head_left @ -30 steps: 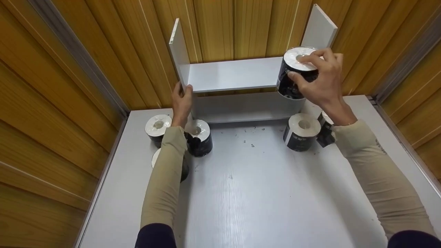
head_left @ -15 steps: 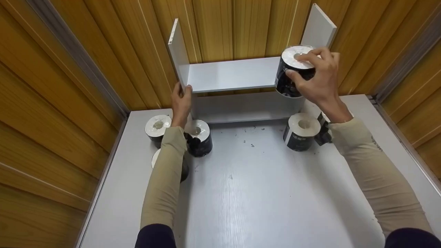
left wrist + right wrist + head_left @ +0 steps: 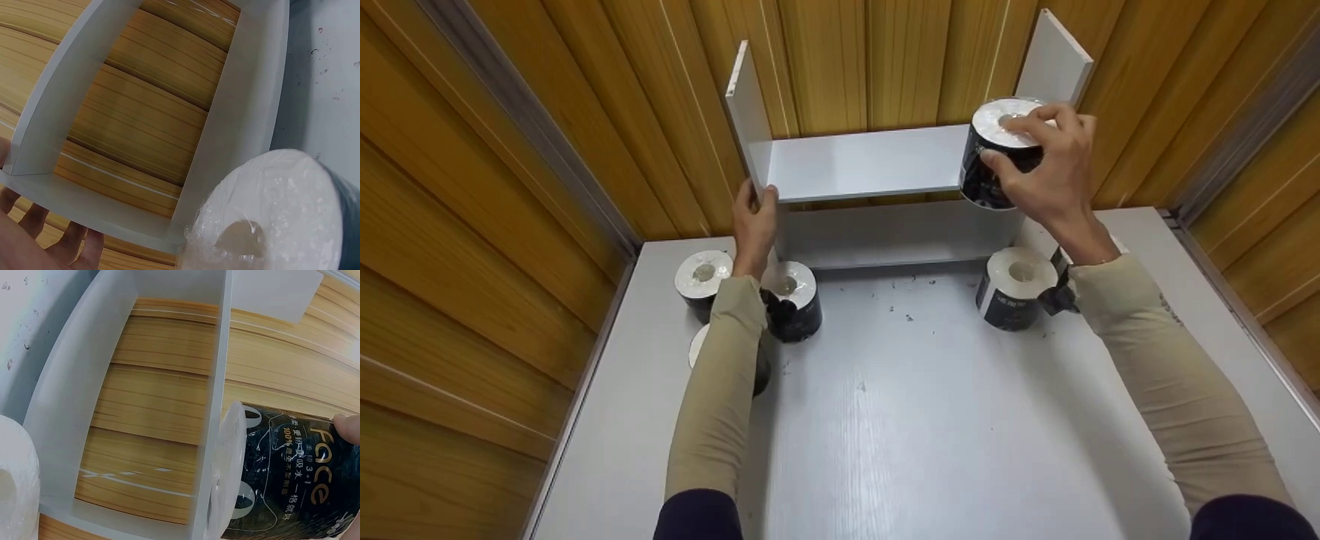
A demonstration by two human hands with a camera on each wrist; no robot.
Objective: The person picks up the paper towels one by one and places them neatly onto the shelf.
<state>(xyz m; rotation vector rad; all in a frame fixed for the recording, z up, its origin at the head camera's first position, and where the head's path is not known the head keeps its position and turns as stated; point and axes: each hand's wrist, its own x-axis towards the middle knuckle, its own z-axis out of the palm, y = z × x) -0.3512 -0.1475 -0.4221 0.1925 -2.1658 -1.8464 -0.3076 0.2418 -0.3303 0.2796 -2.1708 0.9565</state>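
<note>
A white shelf unit (image 3: 870, 161) with two upright side panels stands against the wood-look wall. My left hand (image 3: 755, 229) grips its left side panel, thumb in front and fingers behind. At the shelf's right end, my right hand (image 3: 1054, 169) holds a toilet paper roll (image 3: 990, 172) in black printed wrap, upright, thumb on its side and a fingertip at the core hole. In the right wrist view the held roll (image 3: 281, 472) has its white end close against the shelf board (image 3: 216, 394); whether it bears on the board I cannot tell.
Left on the white table (image 3: 885, 435) stand wrapped rolls (image 3: 703, 276), one (image 3: 799, 307) beside the left wrist and another partly under the sleeve. To the right is a roll (image 3: 1012, 292), with another wrapped item (image 3: 1059, 298) mostly behind the forearm. Dark specks dot the table.
The right hand and its toilet paper roll have shifted slightly left and up, the forearm following. My left hand stays on the panel, and the shelf has not moved.
</note>
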